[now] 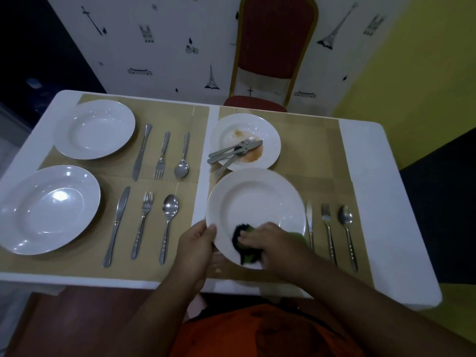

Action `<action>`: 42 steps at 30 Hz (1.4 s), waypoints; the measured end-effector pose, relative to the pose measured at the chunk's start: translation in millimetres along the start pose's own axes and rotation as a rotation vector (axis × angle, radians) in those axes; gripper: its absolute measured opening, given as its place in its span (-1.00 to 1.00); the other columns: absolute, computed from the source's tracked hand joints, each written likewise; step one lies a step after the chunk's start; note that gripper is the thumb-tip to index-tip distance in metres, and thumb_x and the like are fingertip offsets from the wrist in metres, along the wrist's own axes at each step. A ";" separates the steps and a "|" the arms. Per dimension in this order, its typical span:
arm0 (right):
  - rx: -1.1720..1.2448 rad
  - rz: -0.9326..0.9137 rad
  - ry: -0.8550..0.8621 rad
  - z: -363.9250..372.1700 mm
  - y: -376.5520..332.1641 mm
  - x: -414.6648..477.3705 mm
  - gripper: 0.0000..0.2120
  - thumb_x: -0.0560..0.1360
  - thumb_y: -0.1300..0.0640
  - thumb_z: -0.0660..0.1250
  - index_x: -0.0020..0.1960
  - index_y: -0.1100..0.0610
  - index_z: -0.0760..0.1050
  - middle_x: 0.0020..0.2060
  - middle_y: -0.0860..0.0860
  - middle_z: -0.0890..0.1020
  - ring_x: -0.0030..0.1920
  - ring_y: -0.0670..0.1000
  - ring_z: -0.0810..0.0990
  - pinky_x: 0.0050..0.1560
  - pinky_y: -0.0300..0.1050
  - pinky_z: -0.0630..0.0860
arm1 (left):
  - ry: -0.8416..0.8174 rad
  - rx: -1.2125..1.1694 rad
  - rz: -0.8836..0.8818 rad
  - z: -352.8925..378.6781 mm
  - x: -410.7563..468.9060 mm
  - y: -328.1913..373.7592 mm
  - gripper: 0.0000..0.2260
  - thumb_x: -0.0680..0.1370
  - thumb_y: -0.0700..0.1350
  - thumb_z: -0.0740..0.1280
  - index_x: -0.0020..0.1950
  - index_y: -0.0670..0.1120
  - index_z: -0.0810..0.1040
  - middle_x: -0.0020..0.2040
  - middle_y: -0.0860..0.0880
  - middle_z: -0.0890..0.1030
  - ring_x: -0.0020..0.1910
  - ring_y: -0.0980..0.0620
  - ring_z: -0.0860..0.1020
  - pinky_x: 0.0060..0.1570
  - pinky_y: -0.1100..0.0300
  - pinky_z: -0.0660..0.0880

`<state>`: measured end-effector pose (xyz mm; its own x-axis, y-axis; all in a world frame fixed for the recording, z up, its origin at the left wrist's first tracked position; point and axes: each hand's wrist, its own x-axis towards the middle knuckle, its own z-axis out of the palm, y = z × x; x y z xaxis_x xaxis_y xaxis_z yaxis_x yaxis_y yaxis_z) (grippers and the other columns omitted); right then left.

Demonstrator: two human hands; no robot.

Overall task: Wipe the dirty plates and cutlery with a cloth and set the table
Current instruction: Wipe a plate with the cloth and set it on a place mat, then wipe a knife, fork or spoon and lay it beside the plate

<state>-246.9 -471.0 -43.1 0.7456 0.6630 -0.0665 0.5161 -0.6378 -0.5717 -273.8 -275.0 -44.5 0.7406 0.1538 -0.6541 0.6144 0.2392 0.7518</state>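
My left hand [197, 247] grips the near-left rim of a white plate [253, 202], tilted up off the mat. My right hand [270, 244] presses a green and black cloth [244, 244] onto the plate's near side. Behind it a smaller plate [268, 130] with orange stains holds a pile of dirty cutlery [231, 153]. Right of the held plate lie a knife [309, 224], a fork [328, 233] and a spoon [347, 230].
Two place settings lie on the left mats: a far plate [94, 128] and a near plate [47, 210], each with knife, fork and spoon beside it. A red chair [273, 52] stands behind the white table [373, 189].
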 end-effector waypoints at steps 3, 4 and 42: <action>-0.039 0.084 -0.134 6.8 15.5 -16.7 -0.51 0.09 0.38 0.47 0.03 0.24 0.64 -0.03 0.15 0.68 -0.14 0.21 0.66 -0.08 0.12 0.60 | 0.056 0.003 -0.050 -7.5 7.5 -16.7 -0.81 0.67 -0.15 0.25 0.14 -0.16 0.64 -0.07 -0.21 0.73 -0.12 -0.22 0.72 -0.22 -0.06 0.66; -0.044 0.131 -0.132 9.6 19.5 -18.6 -0.49 0.08 0.38 0.49 0.04 0.26 0.63 -0.02 0.17 0.68 -0.11 0.23 0.66 -0.05 0.15 0.59 | 0.054 -0.003 -0.066 -8.5 9.9 -19.2 -0.82 0.67 -0.15 0.25 0.13 -0.14 0.64 -0.07 -0.20 0.73 -0.13 -0.22 0.72 -0.25 -0.02 0.65; 0.318 0.317 0.167 11.6 52.4 -12.7 -0.60 0.50 0.28 0.31 0.26 -0.05 0.46 0.15 -0.14 0.54 0.18 -0.12 0.53 0.22 -0.36 0.39 | -0.082 1.401 0.596 34.3 28.4 -14.6 -0.26 0.66 0.14 0.13 0.63 -0.12 -0.24 0.63 -0.08 -0.27 0.56 -0.01 -0.34 0.51 0.10 -0.28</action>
<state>-234.2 -508.3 -81.6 0.9164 0.3668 -0.1602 0.1176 -0.6293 -0.7682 -252.4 -307.1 -71.3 0.9494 -0.1667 -0.2663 -0.0495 -0.9164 0.3971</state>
